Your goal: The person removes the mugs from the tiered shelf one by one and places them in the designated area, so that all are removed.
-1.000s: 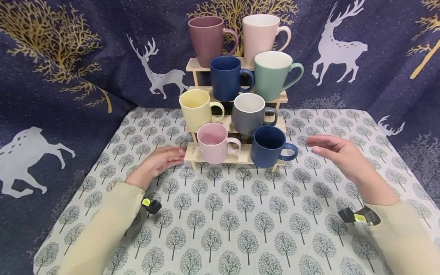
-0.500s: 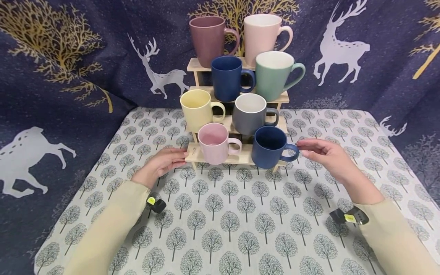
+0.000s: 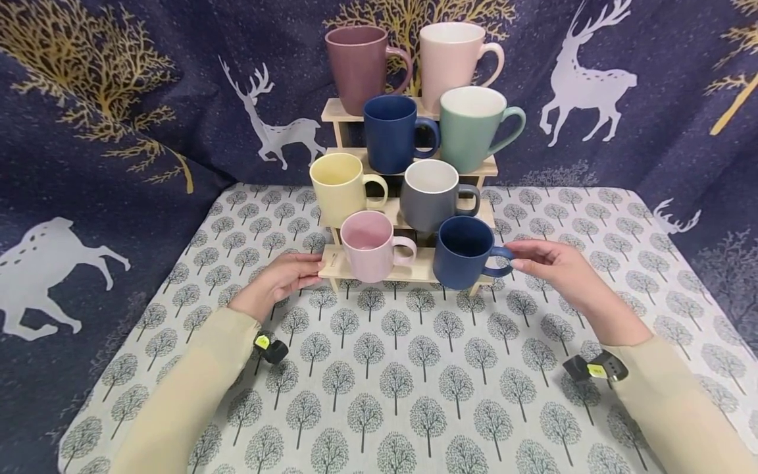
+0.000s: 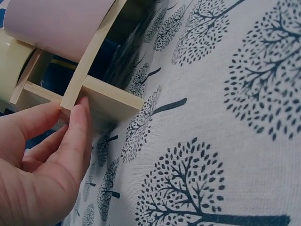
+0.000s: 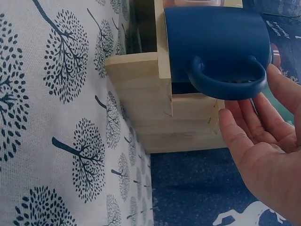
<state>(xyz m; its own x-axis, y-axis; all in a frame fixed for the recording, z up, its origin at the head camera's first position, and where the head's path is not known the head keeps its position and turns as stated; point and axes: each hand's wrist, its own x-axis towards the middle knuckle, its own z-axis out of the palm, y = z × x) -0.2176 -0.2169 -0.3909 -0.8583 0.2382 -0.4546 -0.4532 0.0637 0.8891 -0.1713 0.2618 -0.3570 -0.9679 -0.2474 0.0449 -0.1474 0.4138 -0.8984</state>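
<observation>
Mugs stand in pairs on a stepped wooden display shelf (image 3: 408,266). At its lowest tier's left end, my left hand (image 3: 284,280) pinches the board's corner between thumb and fingers (image 4: 77,125), as the left wrist view shows. My right hand (image 3: 547,260) is at the handle of the lower navy mug (image 3: 464,253), its fingers loosely bent around it. In the right wrist view the fingertips (image 5: 277,77) are at the handle; whether they press on it I cannot tell. A pink mug (image 3: 367,247) shares that tier.
Higher tiers hold a yellow mug (image 3: 339,191), a grey mug (image 3: 429,197), another navy mug (image 3: 391,135), a green mug (image 3: 470,128), a maroon mug (image 3: 358,72) and a pale pink mug (image 3: 450,62). A tree-print cloth (image 3: 408,395) covers the table. Behind hangs a dark deer-print curtain (image 3: 195,131).
My right hand has moved left from beside the shelf to the lower navy mug's handle. The left hand has shifted slightly right onto the board's end. The mugs stay in place.
</observation>
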